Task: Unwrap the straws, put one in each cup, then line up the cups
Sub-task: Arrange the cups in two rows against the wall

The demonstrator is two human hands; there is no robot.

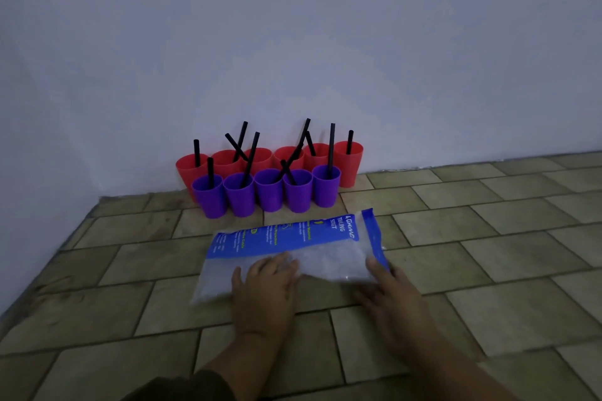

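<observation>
Tiled floor [488, 238]: cups [269, 192] hold straws [331, 146]; my left hand [265, 283] and right hand [387, 293] lie flat on bag [293, 247], no grip; I'd slide it aside gently.

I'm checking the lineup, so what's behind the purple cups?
Six red cups in a row against the wall, black straws sticking out. The purple cups cover the lower parts of the middle ones, so their bases cannot be seen.

the plastic bag [286, 239] reads "4 gang".
</observation>
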